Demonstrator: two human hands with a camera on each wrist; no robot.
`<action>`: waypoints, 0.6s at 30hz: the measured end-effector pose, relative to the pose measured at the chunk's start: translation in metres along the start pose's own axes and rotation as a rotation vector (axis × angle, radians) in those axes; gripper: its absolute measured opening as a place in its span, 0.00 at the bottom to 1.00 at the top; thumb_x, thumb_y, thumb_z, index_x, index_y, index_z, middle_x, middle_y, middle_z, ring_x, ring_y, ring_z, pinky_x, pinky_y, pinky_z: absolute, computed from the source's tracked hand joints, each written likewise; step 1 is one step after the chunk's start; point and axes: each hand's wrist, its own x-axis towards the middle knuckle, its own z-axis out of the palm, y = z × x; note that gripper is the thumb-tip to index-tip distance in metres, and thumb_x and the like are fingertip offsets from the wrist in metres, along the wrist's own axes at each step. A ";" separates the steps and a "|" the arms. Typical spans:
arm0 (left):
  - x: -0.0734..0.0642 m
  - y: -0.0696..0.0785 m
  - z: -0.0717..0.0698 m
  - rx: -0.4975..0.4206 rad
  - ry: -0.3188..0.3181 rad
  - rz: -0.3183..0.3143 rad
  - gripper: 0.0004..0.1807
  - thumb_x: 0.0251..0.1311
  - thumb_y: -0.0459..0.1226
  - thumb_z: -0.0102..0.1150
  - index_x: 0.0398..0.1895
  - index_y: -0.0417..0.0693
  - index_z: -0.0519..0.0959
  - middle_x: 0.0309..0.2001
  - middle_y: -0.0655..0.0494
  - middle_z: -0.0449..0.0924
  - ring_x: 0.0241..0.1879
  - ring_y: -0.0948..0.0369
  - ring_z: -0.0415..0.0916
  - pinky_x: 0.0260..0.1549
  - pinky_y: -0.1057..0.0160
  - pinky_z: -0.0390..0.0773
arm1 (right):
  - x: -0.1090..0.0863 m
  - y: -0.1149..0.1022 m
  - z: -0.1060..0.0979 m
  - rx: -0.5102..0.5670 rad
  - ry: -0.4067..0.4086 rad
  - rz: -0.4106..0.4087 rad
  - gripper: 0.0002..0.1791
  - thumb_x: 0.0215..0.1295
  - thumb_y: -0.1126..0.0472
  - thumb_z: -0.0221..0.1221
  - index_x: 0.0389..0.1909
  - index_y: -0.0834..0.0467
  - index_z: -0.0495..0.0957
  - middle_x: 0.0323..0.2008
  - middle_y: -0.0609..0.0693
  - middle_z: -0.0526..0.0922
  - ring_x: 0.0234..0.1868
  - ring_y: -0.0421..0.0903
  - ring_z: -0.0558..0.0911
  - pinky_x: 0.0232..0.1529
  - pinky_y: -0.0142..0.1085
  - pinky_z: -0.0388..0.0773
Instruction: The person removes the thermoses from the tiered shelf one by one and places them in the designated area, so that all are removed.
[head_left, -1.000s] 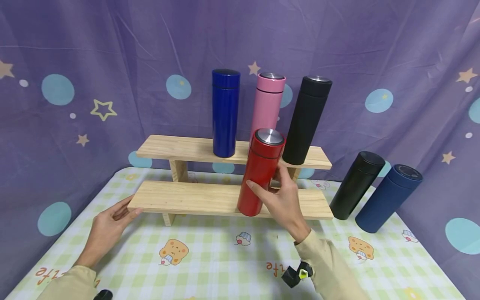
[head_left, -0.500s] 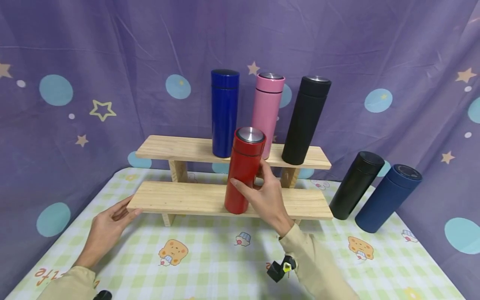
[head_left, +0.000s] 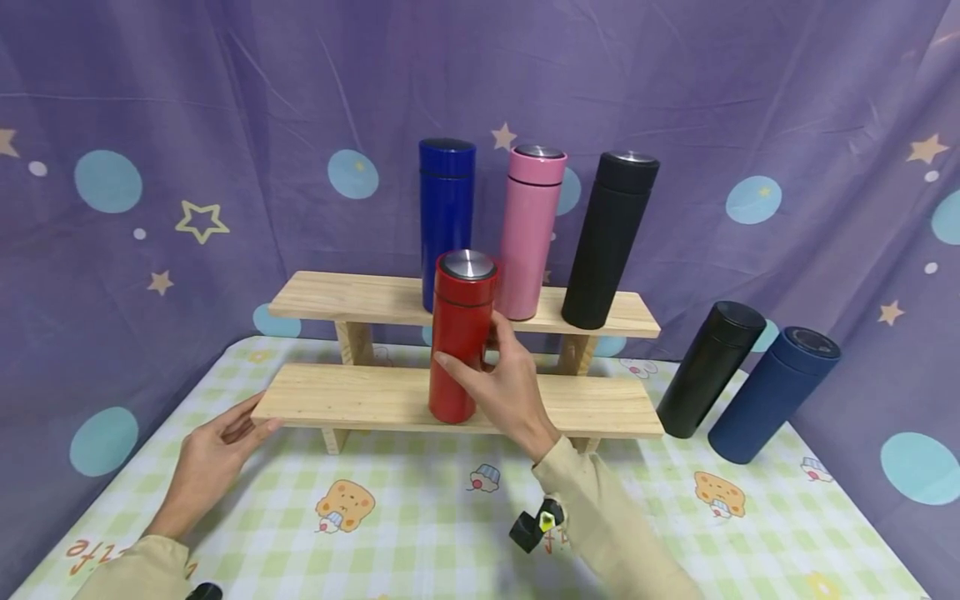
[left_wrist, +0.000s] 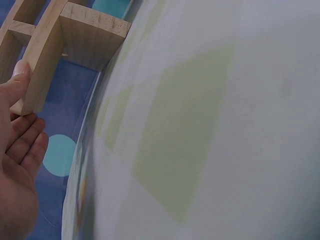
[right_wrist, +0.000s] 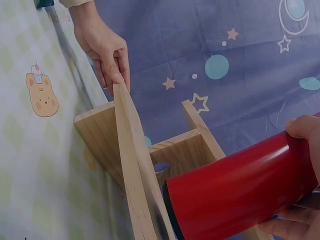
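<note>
My right hand (head_left: 504,392) grips a red thermos bottle (head_left: 459,333) with a steel-topped lid round its lower half. The bottle stands upright, its base right at the lower board of a two-tier wooden shelf (head_left: 337,392). In the right wrist view the red bottle (right_wrist: 235,190) shows its dark base close to the board's face. My left hand (head_left: 213,458) holds the left end of that lower board, thumb at the front edge. In the left wrist view the thumb lies on the board (left_wrist: 42,60) and the fingers curl by its end.
On the upper board stand a blue bottle (head_left: 447,208), partly behind the red one, a pink bottle (head_left: 531,233) and a black bottle (head_left: 610,242). Another black bottle (head_left: 708,371) and a navy bottle (head_left: 774,396) stand on the checked tablecloth (head_left: 420,533) to the right. A purple curtain (head_left: 247,100) hangs behind.
My right hand has moved the red bottle leftward along the lower board, from in front of the pink bottle to in front of the blue one. The left hand keeps its place.
</note>
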 end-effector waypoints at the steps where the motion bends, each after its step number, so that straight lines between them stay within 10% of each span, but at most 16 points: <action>1: 0.000 0.000 0.000 -0.003 0.000 0.000 0.41 0.71 0.54 0.63 0.77 0.38 0.66 0.65 0.26 0.70 0.62 0.33 0.73 0.36 0.88 0.71 | 0.001 0.000 0.001 -0.006 -0.001 -0.008 0.38 0.61 0.58 0.75 0.69 0.59 0.69 0.48 0.50 0.83 0.43 0.45 0.81 0.37 0.38 0.87; 18: -0.001 0.001 0.001 -0.008 0.010 0.005 0.41 0.71 0.53 0.64 0.77 0.37 0.66 0.65 0.26 0.70 0.62 0.33 0.72 0.36 0.87 0.73 | 0.008 0.005 0.018 -0.036 -0.002 -0.056 0.35 0.61 0.58 0.76 0.65 0.60 0.71 0.49 0.51 0.84 0.40 0.44 0.84 0.35 0.34 0.86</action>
